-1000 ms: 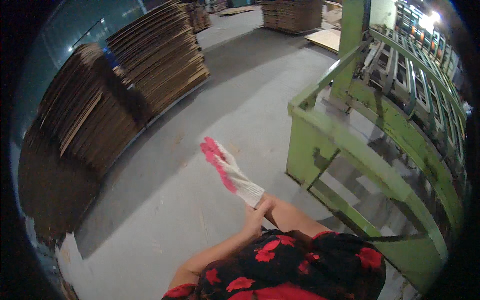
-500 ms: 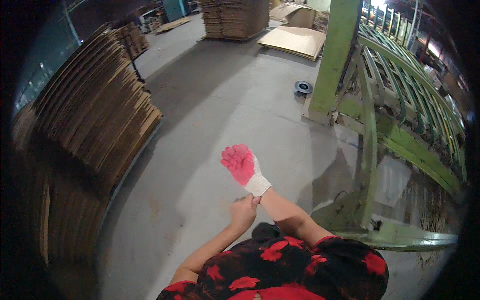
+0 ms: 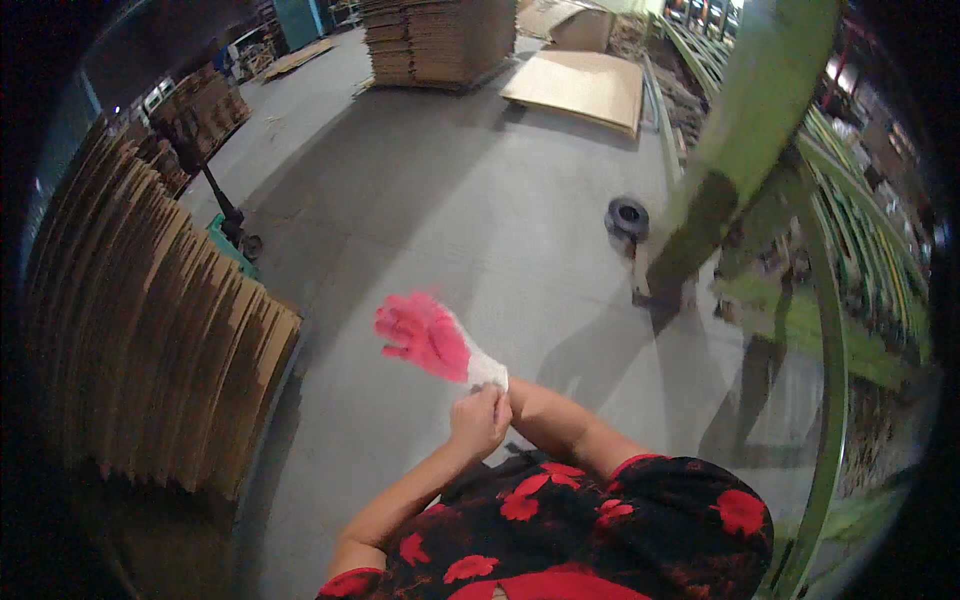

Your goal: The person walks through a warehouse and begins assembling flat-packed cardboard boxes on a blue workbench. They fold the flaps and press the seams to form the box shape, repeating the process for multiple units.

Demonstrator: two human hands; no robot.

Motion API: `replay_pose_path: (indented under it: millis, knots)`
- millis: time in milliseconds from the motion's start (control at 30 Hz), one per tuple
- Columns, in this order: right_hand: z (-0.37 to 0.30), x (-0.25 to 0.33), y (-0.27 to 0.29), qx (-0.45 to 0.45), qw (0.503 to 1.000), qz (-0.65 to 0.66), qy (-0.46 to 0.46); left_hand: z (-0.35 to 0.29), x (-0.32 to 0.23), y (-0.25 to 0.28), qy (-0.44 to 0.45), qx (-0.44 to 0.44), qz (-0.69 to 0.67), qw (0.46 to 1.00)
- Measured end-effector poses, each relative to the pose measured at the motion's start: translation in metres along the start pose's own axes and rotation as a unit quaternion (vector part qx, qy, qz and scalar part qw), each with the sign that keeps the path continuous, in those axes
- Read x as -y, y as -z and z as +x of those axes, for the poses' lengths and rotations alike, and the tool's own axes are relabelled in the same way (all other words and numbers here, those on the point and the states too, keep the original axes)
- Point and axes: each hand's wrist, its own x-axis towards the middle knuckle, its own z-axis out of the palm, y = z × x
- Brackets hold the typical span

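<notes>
My right hand (image 3: 425, 336) wears a knitted work glove with a pink coated palm and a white cuff (image 3: 487, 371). Its fingers are spread, the palm side shows, and nothing lies in it. At the right wrist, my bare left hand (image 3: 478, 422) is closed on the glove's cuff, its fingertips partly hidden against the wrist. Both arms are held out in front of my body over the grey floor (image 3: 400, 250).
Tall stacks of cardboard sheets (image 3: 170, 330) stand on the left, with a pallet jack (image 3: 228, 208) behind. More cardboard (image 3: 440, 40) stands far ahead, beside a low flat stack (image 3: 575, 88). On the right are a green metal frame (image 3: 760, 130) and a dark roll (image 3: 627, 217).
The view has swung so that the green frame looks nearer. My gloved right hand has shifted left with its fingers more spread, and my left hand has moved up onto the cuff.
</notes>
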Motion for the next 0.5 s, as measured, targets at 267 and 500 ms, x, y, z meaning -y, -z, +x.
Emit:
replay_pose_path:
  millis: [267,500]
  knots:
    - [0.243,0.064,0.093,0.006,0.94,-0.333,-0.079,0.177,0.226,0.008,-0.013,0.156,0.088,0.984]
    - [0.347,0.189,0.167,-0.239,0.873,-0.425,-0.016,0.373,0.357,0.073,-0.062,0.273,-0.087,0.956]
